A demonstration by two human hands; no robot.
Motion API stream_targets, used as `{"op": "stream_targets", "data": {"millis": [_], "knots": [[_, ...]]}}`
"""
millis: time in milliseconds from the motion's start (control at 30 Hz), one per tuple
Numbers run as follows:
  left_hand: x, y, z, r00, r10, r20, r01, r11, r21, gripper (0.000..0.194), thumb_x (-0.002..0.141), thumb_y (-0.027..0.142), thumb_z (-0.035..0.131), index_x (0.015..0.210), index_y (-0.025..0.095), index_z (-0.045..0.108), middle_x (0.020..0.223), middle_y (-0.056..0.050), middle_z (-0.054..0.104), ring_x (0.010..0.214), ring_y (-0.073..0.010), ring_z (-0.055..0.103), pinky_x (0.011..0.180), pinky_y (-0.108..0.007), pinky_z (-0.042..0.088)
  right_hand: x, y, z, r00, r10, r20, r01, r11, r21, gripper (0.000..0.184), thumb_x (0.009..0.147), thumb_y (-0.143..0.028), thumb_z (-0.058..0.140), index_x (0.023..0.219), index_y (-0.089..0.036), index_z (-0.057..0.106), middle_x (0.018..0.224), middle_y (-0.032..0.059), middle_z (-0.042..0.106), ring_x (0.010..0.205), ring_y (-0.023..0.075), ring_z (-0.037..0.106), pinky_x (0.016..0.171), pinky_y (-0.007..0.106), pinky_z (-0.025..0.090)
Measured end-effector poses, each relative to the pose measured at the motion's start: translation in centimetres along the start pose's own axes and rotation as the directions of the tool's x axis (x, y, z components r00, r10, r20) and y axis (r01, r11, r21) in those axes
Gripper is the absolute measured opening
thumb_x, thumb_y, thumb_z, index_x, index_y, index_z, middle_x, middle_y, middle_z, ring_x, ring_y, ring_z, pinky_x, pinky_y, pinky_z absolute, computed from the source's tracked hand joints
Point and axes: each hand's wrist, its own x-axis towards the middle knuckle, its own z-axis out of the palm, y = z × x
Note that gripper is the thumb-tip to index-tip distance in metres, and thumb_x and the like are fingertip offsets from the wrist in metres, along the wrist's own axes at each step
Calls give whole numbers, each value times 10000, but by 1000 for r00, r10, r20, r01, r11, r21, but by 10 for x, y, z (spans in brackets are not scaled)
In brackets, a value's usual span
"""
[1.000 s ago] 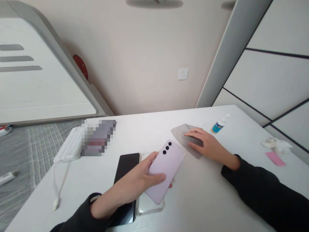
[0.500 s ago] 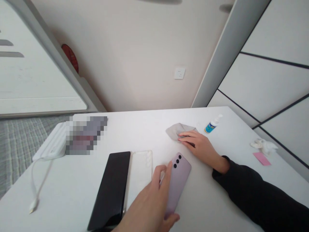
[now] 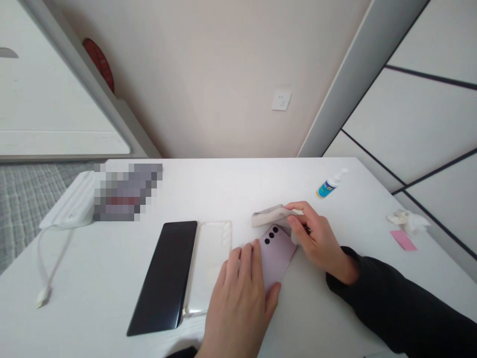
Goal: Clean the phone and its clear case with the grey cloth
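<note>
Lilac smartphone (image 3: 278, 258) lying back-up on a white table (image 3: 93, 268), just right of a clear phone case (image 3: 210, 263) and a black-fronted phone (image 3: 162, 278). The left hand (image 3: 238, 303) is pinning its lower half, fingers closed together across the back and thumb braced along the right edge. The right hand (image 3: 316, 238) is pinching a folded grey cloth (image 3: 270, 216) between thumb and fingers, and the cloth is touching the phone's upper end beside the lenses.

Risks: grit caught in the cloth could be scratching the back or lenses under pressure; a hard sideways stroke could be skidding the phone across the smooth top into the clear case; a wide sweep of the right hand could be tipping the small spray bottle (image 3: 330, 184) nearby.

Appearance: the back is showing a pale, satin finish with three black camera lenses (image 3: 271, 235) in a column. Any smudges are too fine to tell.
</note>
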Motion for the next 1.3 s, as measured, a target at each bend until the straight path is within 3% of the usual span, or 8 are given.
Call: {"op": "stream_targets", "data": {"millis": [167, 333, 500, 667, 833, 967, 1133, 1300], "knots": [[-11, -13, -8, 1000, -4, 11, 4, 1000, 10, 1024, 771, 619, 883, 1442, -69, 531, 1327, -255, 667, 1164, -412, 583, 940, -543, 542, -6, -5, -1, 946, -193, 261, 204, 979, -16, 419, 1188, -475, 372, 1451, -216, 569, 1233, 85, 767, 986, 184, 775, 903, 322, 647], [-33, -23, -13, 1000, -32, -1, 31, 998, -49, 748, 1056, 511, 518, 1535, -57, 437, 1321, -222, 634, 1246, -375, 514, 1075, -493, 370, -18, -10, 5, 840, -285, 461, 342, 939, -44, 584, 1132, -544, 507, 1548, -137, 550, 1605, 183, 508, 1548, 325, 422, 1282, 540, 386], [-39, -21, -10, 995, -103, 3, 103, 991, -89, 747, 1112, 504, 316, 1632, -31, 278, 1273, -197, 643, 1211, -350, 512, 1036, -461, 384, -34, -30, 15, 573, -399, 716, 508, 858, 71, 773, 1047, -656, 627, 1545, -72, 537, 1581, 147, 542, 1589, 243, 345, 1360, 432, 156], [-40, -21, -10, 990, -137, -8, 135, 981, -138, 833, 1063, 619, 471, 1552, -52, 399, 1258, -204, 603, 1168, -342, 505, 1034, -443, 380, -29, -20, 9, 756, -296, 584, 494, 844, -211, 884, 1025, -712, 596, 1642, -107, 413, 1690, 200, 346, 1601, 341, 301, 1343, 545, 216], [-40, -21, -8, 993, -113, 22, 115, 981, -154, 837, 1096, 594, 356, 1589, -81, 311, 1283, -224, 586, 1201, -356, 481, 1056, -455, 355, -29, -21, 11, 538, -411, 736, 645, 763, -46, 904, 1016, -772, 577, 1622, -116, 437, 1675, 72, 426, 1618, 201, 276, 1361, 374, 8], [-39, -20, -9, 991, -135, 2, 134, 979, -152, 890, 1036, 662, 473, 1546, -62, 394, 1241, -211, 582, 1166, -351, 494, 1041, -450, 365, -26, -16, 9, 773, -262, 578, 512, 796, -323, 980, 1048, -774, 473, 1671, -39, 296, 1738, 172, 251, 1647, 265, 175, 1366, 421, 20], [-39, -19, -10, 991, -134, 16, 134, 980, -149, 800, 1105, 564, 361, 1600, -63, 305, 1234, -203, 586, 1192, -344, 486, 1038, -452, 374, -33, -27, 11, 560, -395, 728, 620, 783, -53, 892, 972, -823, 597, 1459, -75, 596, 1573, 140, 559, 1570, 261, 389, 1350, 366, -56], [-39, -20, -11, 991, -132, -9, 130, 986, -101, 884, 1056, 677, 389, 1539, -63, 404, 1188, -186, 590, 1147, -328, 521, 980, -427, 424, -25, -25, 6, 680, -345, 646, 549, 824, -138, 950, 1037, -787, 490, 1616, -39, 402, 1681, 165, 399, 1599, 228, 324, 1356, 373, 158]]}}
